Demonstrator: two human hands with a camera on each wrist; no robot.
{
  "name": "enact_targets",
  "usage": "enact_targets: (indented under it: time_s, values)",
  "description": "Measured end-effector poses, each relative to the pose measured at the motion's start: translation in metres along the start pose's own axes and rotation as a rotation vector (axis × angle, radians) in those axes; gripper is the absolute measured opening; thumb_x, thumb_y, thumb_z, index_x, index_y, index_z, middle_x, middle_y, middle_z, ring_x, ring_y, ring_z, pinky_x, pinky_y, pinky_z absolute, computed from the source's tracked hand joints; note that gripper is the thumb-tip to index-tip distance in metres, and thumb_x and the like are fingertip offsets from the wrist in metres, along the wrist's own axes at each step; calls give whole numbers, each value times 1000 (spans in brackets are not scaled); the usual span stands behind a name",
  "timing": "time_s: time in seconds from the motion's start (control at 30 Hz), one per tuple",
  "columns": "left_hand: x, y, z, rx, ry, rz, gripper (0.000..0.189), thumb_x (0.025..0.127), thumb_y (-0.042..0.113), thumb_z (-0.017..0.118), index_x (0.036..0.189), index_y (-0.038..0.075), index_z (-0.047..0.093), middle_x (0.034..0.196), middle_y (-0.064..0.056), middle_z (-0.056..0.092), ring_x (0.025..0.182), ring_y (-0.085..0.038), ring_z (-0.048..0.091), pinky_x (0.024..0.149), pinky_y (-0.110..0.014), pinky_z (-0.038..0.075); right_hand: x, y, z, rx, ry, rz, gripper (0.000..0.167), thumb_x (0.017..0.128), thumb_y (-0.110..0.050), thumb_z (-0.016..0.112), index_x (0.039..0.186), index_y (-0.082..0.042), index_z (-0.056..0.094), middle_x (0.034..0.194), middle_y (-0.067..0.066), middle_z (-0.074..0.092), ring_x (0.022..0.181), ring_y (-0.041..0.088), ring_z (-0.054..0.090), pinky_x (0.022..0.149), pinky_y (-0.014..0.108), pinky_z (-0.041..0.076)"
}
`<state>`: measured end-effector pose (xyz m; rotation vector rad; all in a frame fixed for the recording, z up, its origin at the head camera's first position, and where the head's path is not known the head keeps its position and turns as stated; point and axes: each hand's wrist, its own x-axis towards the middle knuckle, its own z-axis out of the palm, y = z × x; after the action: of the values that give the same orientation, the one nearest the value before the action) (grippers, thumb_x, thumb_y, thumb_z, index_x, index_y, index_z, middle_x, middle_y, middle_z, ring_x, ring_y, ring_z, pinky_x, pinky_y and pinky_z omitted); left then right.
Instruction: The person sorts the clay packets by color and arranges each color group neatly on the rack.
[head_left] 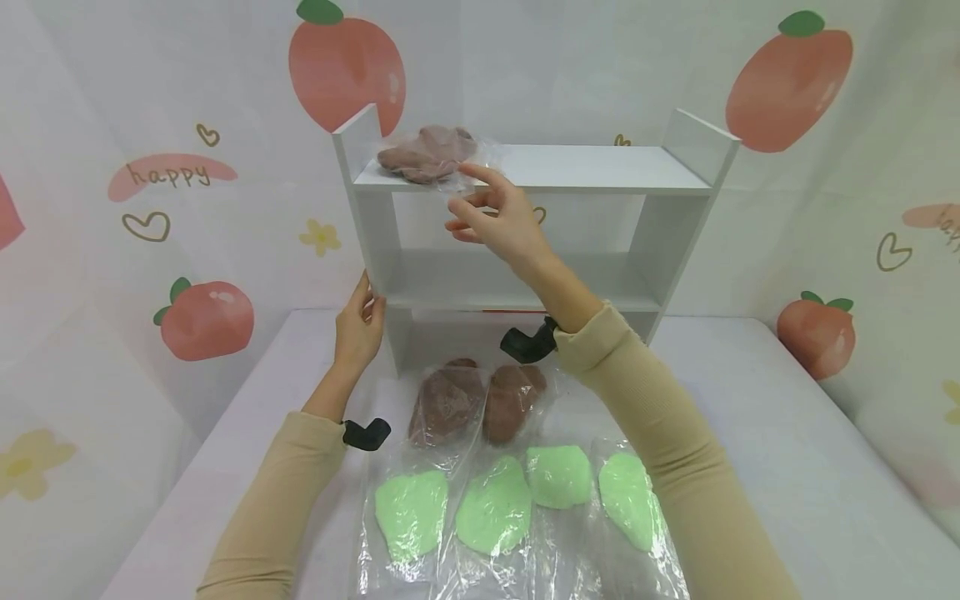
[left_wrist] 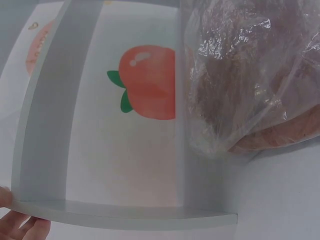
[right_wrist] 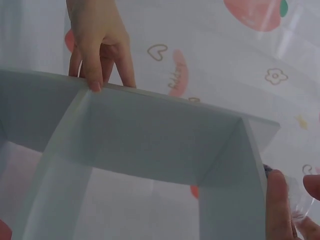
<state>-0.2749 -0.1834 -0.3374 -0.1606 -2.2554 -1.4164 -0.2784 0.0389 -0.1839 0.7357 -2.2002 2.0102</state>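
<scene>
A white shelf unit stands on the table. On the left end of its top board lies a clear plastic bag with a brown lump; what the lump is made of I cannot tell. My right hand is at the front edge of the top board, its index finger reaching to the bag and its other fingers loosely bent. Against the outer left side panel, my left hand rests its fingertips, also visible in the right wrist view as a hand with fingers pointing at the panel.
In front of the shelf unit lie two clear bags with brown lumps. Nearer to me are several clear bags with flat light-green pieces. A fruit-printed cloth hangs behind. The white tabletop extends to both sides.
</scene>
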Motion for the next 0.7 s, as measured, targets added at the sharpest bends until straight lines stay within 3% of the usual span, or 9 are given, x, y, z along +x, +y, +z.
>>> enact_targets:
  time_s: [0.13, 0.4, 0.7]
  values:
    - [0, 0, 0, 2, 4, 6, 54, 97, 6, 46, 147, 10, 28, 142, -24, 42, 123, -41, 50, 101, -46, 48, -5, 2, -6, 11, -25, -23, 52, 91, -13, 59, 139, -20, 42, 106, 15, 60, 94, 34, 66, 83, 32, 59]
    - [0, 0, 1, 4, 14, 7, 54, 96, 4, 46, 147, 11, 29, 138, -27, 45, 121, -42, 52, 101, -46, 48, -19, 8, -22, -25, -37, -21, 53, 90, -15, 60, 139, -24, 42, 104, 8, 60, 92, 33, 67, 78, 30, 60]
    - [0, 1, 0, -3, 10, 15, 54, 96, 4, 46, 147, 11, 28, 140, -25, 43, 122, -41, 51, 101, -46, 48, -47, 23, -40, -142, -130, -7, 55, 92, -15, 58, 142, -15, 36, 114, 21, 59, 92, 34, 67, 77, 31, 61]
